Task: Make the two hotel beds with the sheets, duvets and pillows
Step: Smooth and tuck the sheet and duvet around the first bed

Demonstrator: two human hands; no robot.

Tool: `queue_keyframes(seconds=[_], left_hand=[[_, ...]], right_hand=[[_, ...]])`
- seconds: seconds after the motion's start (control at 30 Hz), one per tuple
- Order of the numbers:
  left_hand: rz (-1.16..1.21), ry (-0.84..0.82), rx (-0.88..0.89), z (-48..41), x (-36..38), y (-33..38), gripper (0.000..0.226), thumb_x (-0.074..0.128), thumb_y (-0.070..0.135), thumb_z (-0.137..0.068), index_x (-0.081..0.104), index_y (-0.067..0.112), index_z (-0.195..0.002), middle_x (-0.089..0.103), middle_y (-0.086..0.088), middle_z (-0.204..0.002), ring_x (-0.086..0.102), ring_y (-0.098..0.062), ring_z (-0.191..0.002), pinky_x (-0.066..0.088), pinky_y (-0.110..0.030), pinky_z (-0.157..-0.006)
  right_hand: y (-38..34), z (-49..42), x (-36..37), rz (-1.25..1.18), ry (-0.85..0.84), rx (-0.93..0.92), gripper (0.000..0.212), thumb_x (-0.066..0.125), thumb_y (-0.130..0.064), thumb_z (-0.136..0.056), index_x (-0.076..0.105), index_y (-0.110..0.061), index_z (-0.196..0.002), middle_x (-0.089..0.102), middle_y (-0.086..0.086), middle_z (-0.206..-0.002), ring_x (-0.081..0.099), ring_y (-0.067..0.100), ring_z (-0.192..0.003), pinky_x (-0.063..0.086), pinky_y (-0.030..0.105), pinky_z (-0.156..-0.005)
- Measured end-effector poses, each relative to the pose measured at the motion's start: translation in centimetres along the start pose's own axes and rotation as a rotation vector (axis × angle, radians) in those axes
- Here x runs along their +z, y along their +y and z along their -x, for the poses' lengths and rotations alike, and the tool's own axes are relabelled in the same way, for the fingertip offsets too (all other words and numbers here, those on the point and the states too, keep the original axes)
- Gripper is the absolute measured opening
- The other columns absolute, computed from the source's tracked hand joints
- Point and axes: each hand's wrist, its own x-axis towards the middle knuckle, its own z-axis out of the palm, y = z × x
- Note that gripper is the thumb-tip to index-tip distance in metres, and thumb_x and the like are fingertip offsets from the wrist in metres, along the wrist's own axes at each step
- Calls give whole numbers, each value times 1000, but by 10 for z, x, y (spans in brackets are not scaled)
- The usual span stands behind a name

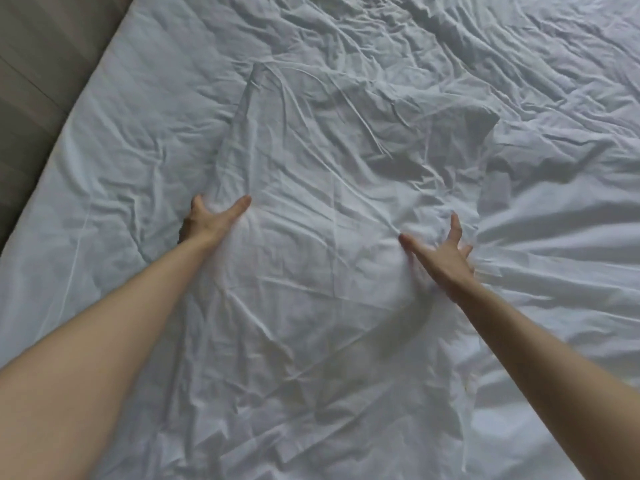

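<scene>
white pillow [329,220] lies on the creased sheet [121,133] in the middle of the bed [74,109]; left hand [211,221] presses its left side, grip spread apart; right hand [443,252] presses its right side, fingers [455,223] splayed, grip apart

We lose most fingers of our left hand [211,223] in the white bedding [311,188]. Our right hand [443,258] is blurred. Beyond both hands the bed [104,116] runs off frame.

Arms outstretched, left hand [211,221] and right hand [441,252] splayed.
</scene>
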Motion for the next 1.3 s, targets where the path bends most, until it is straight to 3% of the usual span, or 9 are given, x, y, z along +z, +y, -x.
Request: queue_keyframes(seconds=[0.2,0.4,0.6,0.77,0.93,1.0,1.13,1.23,1.3], left_hand=[[20,1,-80,-32,3,1,119,68,80,-58,26,17,-150,36,-6,-152,39,-30,-136,32,-41,-111],[1,247,11,-2,8,11,69,68,63,-74,62,12,-120,63,-14,-125,59,-35,-112,47,-37,-90],[23,368,159,29,-42,44,64,72,60,-73,66,8,-111,67,-13,-118,62,-33,-109,47,-36,-88],[-42,398,148,23,-64,44,66,70,61,-75,63,6,-110,65,-16,-118,60,-36,-108,46,-38,-84],[-205,318,-60,0,-40,34,68,66,33,-87,32,0,-136,37,-24,-144,37,-40,-132,32,-47,-105],[-298,318,47,2,-23,35,61,56,27,-94,28,5,-144,27,-21,-151,28,-36,-138,25,-48,-110],[-429,243,448,42,35,47,61,42,34,-99,15,31,-153,3,-1,-162,-1,-24,-149,1,-52,-116],[-456,175,470,80,80,48,59,38,41,-99,8,47,-150,-13,6,-161,-17,-31,-147,-10,-64,-110],[-510,137,442,96,104,27,58,34,49,-98,6,50,-149,-17,6,-160,-21,-36,-145,-13,-68,-107]], right_hand=[[0,-33,7,-110,41,76,125,64,-83,-59,-10,-40,-150,34,23,-150,36,44,-135,28,51,-113],[-16,-25,12,-234,69,11,92,69,-56,-79,19,-26,-150,55,12,-135,52,37,-123,38,47,-106],[-53,10,10,-182,176,-159,64,59,-46,-90,32,-20,-142,62,13,-123,58,39,-109,45,46,-95],[-71,23,-3,-248,185,-368,61,54,-40,-95,25,-28,-147,65,10,-115,61,35,-100,47,43,-88],[-31,-9,-2,-173,123,-146,76,58,-36,-93,9,-38,-151,42,11,-145,44,37,-128,33,48,-105],[-26,-13,-1,11,234,-25,78,58,-37,-92,8,-38,-153,26,14,-153,30,42,-133,25,54,-108],[-36,21,17,157,403,-409,69,52,-32,-94,16,-38,-153,5,3,-163,8,32,-147,3,58,-115],[-42,55,57,347,170,-709,58,30,-49,-95,13,-46,-151,0,-6,-163,-5,24,-150,-9,63,-112],[-25,59,79,524,28,-725,55,17,-60,-95,4,-52,-149,-11,-12,-162,-16,23,-149,-14,64,-112]])
